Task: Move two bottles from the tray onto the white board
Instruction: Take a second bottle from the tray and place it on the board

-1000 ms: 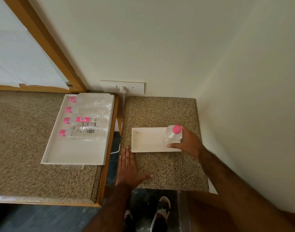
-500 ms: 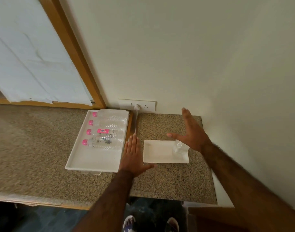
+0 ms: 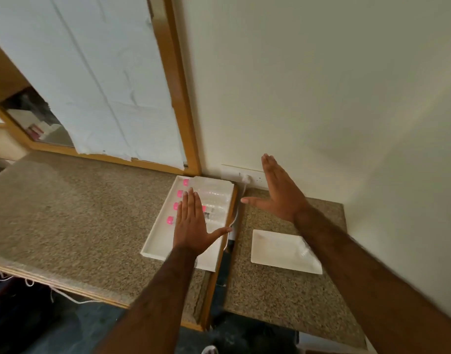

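Note:
A white tray [image 3: 155, 242] lies on the left counter with several clear bottles [image 3: 215, 200] on their sides, pink caps pointing left. My left hand [image 3: 192, 223] hovers flat and open over the tray, hiding part of the bottles. The white board [image 3: 274, 247] rests on the right counter. One clear bottle [image 3: 306, 251] stands at its right end, mostly hidden behind my right forearm. My right hand [image 3: 279, 194] is raised and open, beyond the board and near the wall socket, holding nothing.
A wall socket [image 3: 247, 175] with a white plug and cable sits behind the gap between the two granite counters [image 3: 78, 213]. The gap [image 3: 225, 267] runs down between tray and board. A wood-framed panel stands behind the left counter; the wall closes the right side.
My right hand let go of the bottle on the board and rose up and leftward. My left hand moved from the right counter's edge to above the tray. The camera tilted up.

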Available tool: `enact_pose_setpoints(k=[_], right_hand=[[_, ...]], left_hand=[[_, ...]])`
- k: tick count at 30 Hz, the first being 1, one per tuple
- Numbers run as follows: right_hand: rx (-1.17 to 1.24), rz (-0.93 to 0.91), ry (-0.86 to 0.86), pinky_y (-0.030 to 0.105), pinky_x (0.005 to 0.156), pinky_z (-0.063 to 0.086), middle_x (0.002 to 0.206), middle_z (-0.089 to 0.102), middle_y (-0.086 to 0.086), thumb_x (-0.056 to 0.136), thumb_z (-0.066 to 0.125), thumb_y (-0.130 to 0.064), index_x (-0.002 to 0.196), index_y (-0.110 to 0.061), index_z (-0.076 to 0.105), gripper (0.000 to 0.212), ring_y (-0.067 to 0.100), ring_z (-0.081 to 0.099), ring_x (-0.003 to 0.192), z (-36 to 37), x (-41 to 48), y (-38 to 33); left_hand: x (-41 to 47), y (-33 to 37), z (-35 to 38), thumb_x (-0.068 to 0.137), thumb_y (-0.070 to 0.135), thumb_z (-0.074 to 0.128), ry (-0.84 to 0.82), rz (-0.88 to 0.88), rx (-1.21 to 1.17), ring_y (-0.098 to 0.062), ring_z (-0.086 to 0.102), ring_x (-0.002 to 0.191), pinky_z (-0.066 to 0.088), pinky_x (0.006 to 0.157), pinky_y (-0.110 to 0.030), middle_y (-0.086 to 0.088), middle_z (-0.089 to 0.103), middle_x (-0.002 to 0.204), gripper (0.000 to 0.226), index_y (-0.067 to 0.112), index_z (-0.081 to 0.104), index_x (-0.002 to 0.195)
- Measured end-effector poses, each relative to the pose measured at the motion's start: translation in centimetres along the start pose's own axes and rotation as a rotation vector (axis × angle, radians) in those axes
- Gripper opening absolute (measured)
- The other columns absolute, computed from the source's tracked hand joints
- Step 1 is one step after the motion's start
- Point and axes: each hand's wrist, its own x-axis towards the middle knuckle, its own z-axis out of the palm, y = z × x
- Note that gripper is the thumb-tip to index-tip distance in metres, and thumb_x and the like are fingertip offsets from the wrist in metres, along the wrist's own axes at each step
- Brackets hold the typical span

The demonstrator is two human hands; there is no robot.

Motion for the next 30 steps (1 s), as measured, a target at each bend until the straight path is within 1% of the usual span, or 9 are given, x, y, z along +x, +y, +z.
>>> enact_pose_setpoints(k=[6, 11, 12, 13, 14, 20, 24, 28, 30], right_hand=[[-0.030, -0.061, -0.103, 0.038, 0.126, 0.006, 0.171, -0.008, 0.006, 0.070, 0.060, -0.084, 0.161, -0.013, -0.006, 0.132, 0.019, -0.007, 0.157, 3.6, 2.9, -4.3], [-0.075, 0.005, -0.145, 0.044, 0.127, 0.007, 0.171, -0.003, 0.005, 0.070, 0.048, -0.090, 0.161, -0.013, 0.000, 0.129, 0.019, -0.003, 0.157, 5.9, 3.4, -4.2], [-0.072, -0.001, -0.162, 0.043, 0.127, 0.007, 0.171, 0.000, 0.006, 0.068, 0.045, -0.091, 0.161, -0.012, 0.002, 0.129, 0.019, 0.000, 0.157, 5.9, 3.2, -4.1], [-0.049, -0.067, -0.261, 0.040, 0.126, 0.006, 0.171, 0.002, 0.007, 0.067, 0.043, -0.091, 0.161, -0.012, 0.003, 0.129, 0.020, 0.001, 0.157, 10.1, 5.7, -7.4], [-0.051, -0.066, -0.283, 0.038, 0.124, 0.005, 0.171, 0.003, 0.007, 0.067, 0.043, -0.090, 0.161, -0.011, 0.003, 0.129, 0.020, 0.002, 0.157, 11.2, 6.2, -8.3], [-0.116, -0.095, -0.297, 0.031, 0.121, 0.002, 0.171, 0.003, 0.010, 0.082, 0.054, -0.078, 0.161, -0.009, 0.003, 0.116, 0.021, 0.000, 0.157, 14.2, 5.4, -8.6], [-0.161, -0.137, -0.341, 0.037, 0.126, 0.012, 0.170, 0.012, 0.013, 0.091, 0.052, -0.067, 0.160, -0.007, 0.011, 0.100, 0.025, 0.007, 0.157, 18.1, 4.7, -8.9], [-0.239, -0.157, -0.409, 0.039, 0.122, 0.027, 0.164, 0.028, 0.015, 0.095, 0.059, -0.053, 0.158, -0.005, 0.021, 0.087, 0.029, 0.024, 0.153, 20.5, 3.7, -8.6], [-0.263, -0.151, -0.424, 0.039, 0.120, 0.032, 0.162, 0.032, 0.016, 0.095, 0.061, -0.048, 0.157, -0.005, 0.024, 0.084, 0.030, 0.028, 0.150, 21.1, 3.4, -8.6]], left_hand=[[-1.5, -5.7, -1.4, 0.069, 0.105, 0.040, 0.053, -0.101, -0.017, -0.033, -0.008, 0.162, 0.002, 0.131, -0.051, -0.021, -0.005, 0.175, 0.149, 0.001, -0.005, 0.164], [-2.8, -7.0, -1.2, 0.066, 0.106, 0.044, 0.064, -0.149, -0.034, -0.034, -0.009, 0.162, 0.001, 0.131, -0.052, -0.021, -0.005, 0.175, 0.153, -0.001, -0.004, 0.164], [-2.9, -7.0, -1.0, 0.065, 0.106, 0.044, 0.069, -0.162, -0.035, -0.033, -0.010, 0.162, 0.000, 0.131, -0.051, -0.021, -0.006, 0.175, 0.154, -0.001, -0.003, 0.164], [-4.8, -11.9, -0.8, 0.064, 0.107, 0.044, 0.056, -0.275, -0.045, -0.033, -0.011, 0.162, -0.001, 0.131, -0.051, -0.021, -0.006, 0.175, 0.155, -0.001, -0.003, 0.164], [-5.6, -12.9, -0.7, 0.063, 0.108, 0.043, 0.045, -0.304, -0.055, -0.033, -0.011, 0.162, -0.001, 0.131, -0.051, -0.021, -0.006, 0.174, 0.155, -0.001, -0.003, 0.164], [-8.6, -14.2, 1.2, 0.062, 0.109, 0.042, -0.055, -0.289, -0.025, -0.033, -0.014, 0.161, 0.001, 0.132, -0.054, -0.020, -0.011, 0.174, 0.157, 0.000, -0.008, 0.164], [-11.4, -14.5, 3.6, 0.058, 0.113, 0.036, -0.116, -0.443, -0.061, -0.032, -0.020, 0.160, -0.007, 0.131, -0.048, -0.021, -0.015, 0.173, 0.162, -0.002, -0.009, 0.163], [-13.1, -13.7, 6.0, 0.052, 0.114, 0.041, -0.141, -0.543, -0.156, -0.034, -0.018, 0.160, -0.005, 0.131, -0.048, -0.022, -0.015, 0.173, 0.167, 0.000, -0.011, 0.163], [-13.5, -13.4, 6.7, 0.052, 0.113, 0.044, -0.145, -0.562, -0.168, -0.034, -0.019, 0.160, -0.005, 0.130, -0.048, -0.020, -0.017, 0.172, 0.167, 0.002, -0.011, 0.164]])
